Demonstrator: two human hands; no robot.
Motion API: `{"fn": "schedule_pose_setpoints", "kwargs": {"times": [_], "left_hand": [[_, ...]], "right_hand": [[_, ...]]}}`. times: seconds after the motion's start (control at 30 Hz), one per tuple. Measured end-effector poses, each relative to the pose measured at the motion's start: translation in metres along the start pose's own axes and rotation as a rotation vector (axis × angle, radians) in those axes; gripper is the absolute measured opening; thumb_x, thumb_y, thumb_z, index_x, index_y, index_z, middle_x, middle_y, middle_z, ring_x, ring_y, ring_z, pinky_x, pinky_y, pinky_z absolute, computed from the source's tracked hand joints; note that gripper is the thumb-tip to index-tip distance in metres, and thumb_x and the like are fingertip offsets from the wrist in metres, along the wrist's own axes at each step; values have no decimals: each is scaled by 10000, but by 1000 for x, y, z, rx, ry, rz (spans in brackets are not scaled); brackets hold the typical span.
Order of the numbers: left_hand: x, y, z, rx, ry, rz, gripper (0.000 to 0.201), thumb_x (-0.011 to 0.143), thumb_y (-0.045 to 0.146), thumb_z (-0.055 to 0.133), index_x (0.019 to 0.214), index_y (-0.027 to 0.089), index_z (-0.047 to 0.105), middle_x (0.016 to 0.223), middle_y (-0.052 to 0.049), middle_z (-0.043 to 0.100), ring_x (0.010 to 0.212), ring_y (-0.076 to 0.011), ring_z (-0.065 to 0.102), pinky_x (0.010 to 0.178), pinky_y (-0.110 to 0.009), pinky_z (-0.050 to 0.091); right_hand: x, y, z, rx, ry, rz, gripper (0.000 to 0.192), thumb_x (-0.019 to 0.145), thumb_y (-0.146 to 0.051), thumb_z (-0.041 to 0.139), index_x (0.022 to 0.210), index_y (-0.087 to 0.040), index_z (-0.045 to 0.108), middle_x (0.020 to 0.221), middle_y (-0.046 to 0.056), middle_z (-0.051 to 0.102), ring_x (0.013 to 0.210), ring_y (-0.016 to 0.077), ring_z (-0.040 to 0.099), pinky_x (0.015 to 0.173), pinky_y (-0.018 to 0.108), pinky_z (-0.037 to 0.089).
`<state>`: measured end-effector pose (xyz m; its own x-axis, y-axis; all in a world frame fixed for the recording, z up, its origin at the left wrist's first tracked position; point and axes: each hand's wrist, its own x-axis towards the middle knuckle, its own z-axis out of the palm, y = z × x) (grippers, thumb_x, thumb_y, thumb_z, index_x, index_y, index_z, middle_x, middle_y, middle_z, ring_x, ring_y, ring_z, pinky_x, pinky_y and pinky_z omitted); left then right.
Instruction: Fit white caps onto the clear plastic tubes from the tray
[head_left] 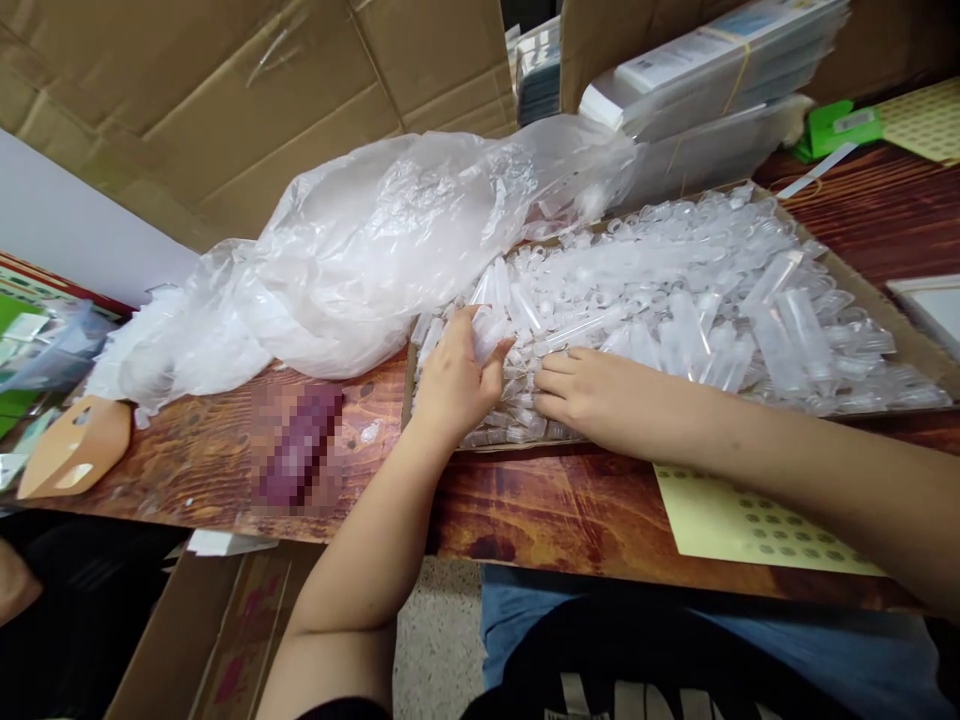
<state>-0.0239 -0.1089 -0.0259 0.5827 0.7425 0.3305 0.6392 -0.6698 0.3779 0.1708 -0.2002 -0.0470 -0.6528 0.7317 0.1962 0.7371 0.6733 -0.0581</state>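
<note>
Left hand (pixel 454 380) fingers curled around clear tubes (pixel 487 330) at near-left corner of cardboard tray (pixel 911 345). Right hand (pixel 592 395) flat on pile, fingers loosely bent, grasping nothing. Keep your grip light; steady pile beside crumpled plastic bag (pixel 390 240).

Bare forearms, no sleeves, left hand (pixel 454 385) & right hand (pixel 592 395) ungloved, blue jeans, black top w/ pale print.
</note>
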Motion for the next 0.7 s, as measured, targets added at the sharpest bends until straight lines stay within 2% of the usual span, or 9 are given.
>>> {"fn": "schedule_pose_setpoints", "kwargs": {"times": [0.07, 0.13, 0.23, 0.3, 0.4, 0.57, 0.7], "left_hand": [[-1, -1, 2, -4, 10, 8, 403, 988, 332, 602, 1339, 154, 513, 1297, -167, 707, 1181, -303, 692, 995, -424, 553], [-3, 0, 3, -27, 28, 32, 414, 972, 323, 632, 1332, 155, 514, 1261, -158, 718, 1114, -289, 712, 944, -405, 567], [-7, 4, 5, -89, 52, 78, 429, 952, 308, 680, 1326, 172, 519, 1172, -116, 733, 951, -232, 725, 830, -341, 568], [-10, 8, 6, -120, 48, 94, 429, 943, 305, 702, 1319, 197, 525, 1119, -82, 737, 872, -206, 713, 778, -315, 554], [-12, 13, 8, -125, 20, 108, 448, 943, 318, 704, 1337, 214, 517, 1114, -76, 733, 893, -217, 718, 782, -315, 551], [-14, 14, 10, -112, -19, 144, 529, 945, 275, 648, 1434, 185, 466, 1240, -113, 727, 949, -233, 735, 807, -326, 569], [-15, 12, 12, -76, -9, 203, 629, 891, 200, 622, 1488, 180, 426, 1374, -134, 690, 959, -234, 743, 793, -319, 575]], "right_hand": [[-2, 7, -7, 113, 107, 13, 225, 964, -50, 510, 977, -136, 717, 937, 123, 683, 927, 257, 631, 808, 395, 522], [-4, 13, -20, 290, 324, 59, 179, 979, -125, 546, 1044, -166, 707, 972, 113, 692, 899, 243, 642, 795, 392, 548], [-4, 14, -38, 567, 686, 238, 66, 962, -233, 663, 1025, -218, 679, 958, 65, 706, 834, 207, 661, 759, 365, 569], [-2, 9, -44, 723, 809, 366, 84, 927, -266, 726, 979, -229, 671, 926, 41, 709, 803, 189, 672, 737, 345, 581], [3, 1, -42, 884, 787, 431, 136, 883, -310, 772, 960, -233, 689, 892, 28, 716, 773, 186, 687, 713, 345, 601], [3, 3, -34, 1034, 623, 406, 138, 851, -349, 772, 922, -247, 713, 905, 36, 750, 798, 208, 713, 765, 381, 625], [-3, 10, -37, 1051, 479, 387, 142, 860, -386, 731, 919, -258, 719, 913, 41, 775, 831, 240, 737, 766, 396, 609]]}}
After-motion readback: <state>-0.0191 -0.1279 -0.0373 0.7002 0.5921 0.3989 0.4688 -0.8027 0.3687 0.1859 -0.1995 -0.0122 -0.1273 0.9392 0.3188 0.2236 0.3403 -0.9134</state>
